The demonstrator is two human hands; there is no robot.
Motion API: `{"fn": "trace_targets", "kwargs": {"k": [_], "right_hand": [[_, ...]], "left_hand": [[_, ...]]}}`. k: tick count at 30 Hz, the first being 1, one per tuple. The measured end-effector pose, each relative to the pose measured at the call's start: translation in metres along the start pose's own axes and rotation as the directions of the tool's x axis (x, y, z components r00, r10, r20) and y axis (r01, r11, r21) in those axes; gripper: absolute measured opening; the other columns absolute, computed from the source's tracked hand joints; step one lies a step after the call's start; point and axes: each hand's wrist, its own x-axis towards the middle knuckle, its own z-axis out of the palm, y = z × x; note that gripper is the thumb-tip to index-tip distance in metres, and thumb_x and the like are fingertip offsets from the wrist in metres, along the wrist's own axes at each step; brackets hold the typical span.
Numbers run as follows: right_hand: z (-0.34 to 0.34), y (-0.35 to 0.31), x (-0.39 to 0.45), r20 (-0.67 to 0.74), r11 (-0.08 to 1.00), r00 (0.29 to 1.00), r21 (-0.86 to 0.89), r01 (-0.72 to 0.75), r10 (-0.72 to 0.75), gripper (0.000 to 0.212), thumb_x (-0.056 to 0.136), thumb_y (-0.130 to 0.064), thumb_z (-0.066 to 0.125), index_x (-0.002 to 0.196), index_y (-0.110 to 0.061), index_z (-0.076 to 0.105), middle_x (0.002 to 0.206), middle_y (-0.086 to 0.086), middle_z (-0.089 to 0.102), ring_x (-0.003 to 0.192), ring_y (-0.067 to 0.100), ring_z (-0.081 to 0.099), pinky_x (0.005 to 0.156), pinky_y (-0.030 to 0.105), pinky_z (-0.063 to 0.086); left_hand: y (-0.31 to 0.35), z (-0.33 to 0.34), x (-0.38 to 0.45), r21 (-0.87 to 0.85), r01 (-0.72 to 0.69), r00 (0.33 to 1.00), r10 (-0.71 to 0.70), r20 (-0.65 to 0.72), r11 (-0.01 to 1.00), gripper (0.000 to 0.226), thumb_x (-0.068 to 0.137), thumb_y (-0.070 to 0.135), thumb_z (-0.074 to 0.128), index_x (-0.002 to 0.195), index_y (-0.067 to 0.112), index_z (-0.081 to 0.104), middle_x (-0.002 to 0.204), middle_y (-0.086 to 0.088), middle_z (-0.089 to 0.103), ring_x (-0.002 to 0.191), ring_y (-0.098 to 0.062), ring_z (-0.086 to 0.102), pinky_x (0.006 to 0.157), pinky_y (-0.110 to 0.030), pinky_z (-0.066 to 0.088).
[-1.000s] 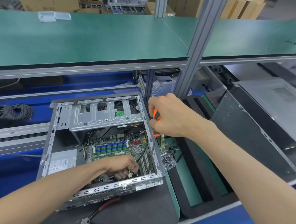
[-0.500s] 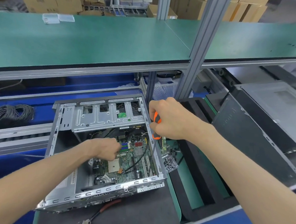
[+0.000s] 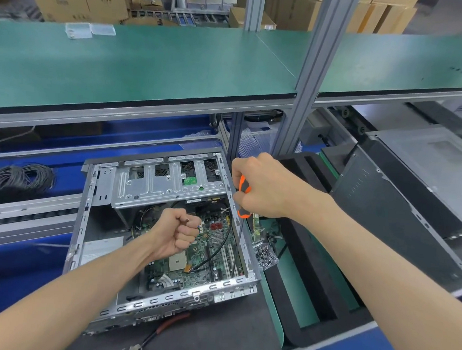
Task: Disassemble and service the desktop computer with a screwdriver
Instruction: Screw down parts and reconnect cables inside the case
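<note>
Since a second ago the left hand [image 3: 178,232] has lifted off the motherboard [image 3: 214,244], fist clenched on something small I cannot identify, while the right hand [image 3: 261,188] grips the orange-handled screwdriver [image 3: 241,200] inside the open desktop case [image 3: 161,298], probably mid screw removal, next seating its tip squarely.

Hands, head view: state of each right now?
Left hand: fist over the motherboard, pinching something small and dark; cannot tell what.
Right hand: gripping the orange-handled screwdriver, shaft pointing down into the case.
</note>
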Motion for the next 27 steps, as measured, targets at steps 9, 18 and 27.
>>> {"fn": "trace_targets", "kwargs": {"k": [9, 18, 27], "right_hand": [[0.004, -0.001, 0.005, 0.008, 1.0, 1.0, 0.023, 0.014, -0.014, 0.014, 0.08, -0.01, 0.064, 0.082, -0.018, 0.052, 0.07, 0.001, 0.064, 0.075, 0.02, 0.063, 0.067, 0.04, 0.056], [0.01, 0.002, 0.009, -0.022, 0.997, 0.999, 0.06, 0.049, -0.047, 0.02, 0.079, -0.014, 0.065, 0.084, -0.024, 0.048, 0.067, -0.004, 0.063, 0.07, 0.012, 0.059, 0.065, 0.04, 0.054], [0.028, 0.007, 0.009, -0.202, 0.977, 0.976, 0.18, 0.117, -0.08, 0.03, 0.083, -0.024, 0.071, 0.098, -0.022, 0.045, 0.065, -0.001, 0.056, 0.058, 0.02, 0.056, 0.055, 0.046, 0.052]], "left_hand": [[-0.019, 0.027, 0.007, 0.796, -0.302, 0.951, 0.223, 0.214, 0.524, 0.02, 0.082, 0.021, 0.07, 0.063, 0.018, 0.064, 0.052, 0.007, 0.049, 0.044, -0.012, 0.031, 0.047, -0.023, 0.027], [-0.032, 0.048, 0.013, 0.905, -0.268, 0.963, 0.101, 0.249, 0.332, 0.011, 0.083, 0.022, 0.08, 0.08, 0.032, 0.078, 0.083, 0.02, 0.075, 0.08, 0.001, 0.07, 0.083, -0.026, 0.048], [-0.037, 0.047, 0.015, 0.874, -0.34, 0.94, 0.133, 0.313, 0.348, 0.026, 0.082, 0.025, 0.082, 0.072, 0.048, 0.075, 0.081, 0.016, 0.076, 0.05, 0.011, 0.055, 0.051, -0.002, 0.036]]}}
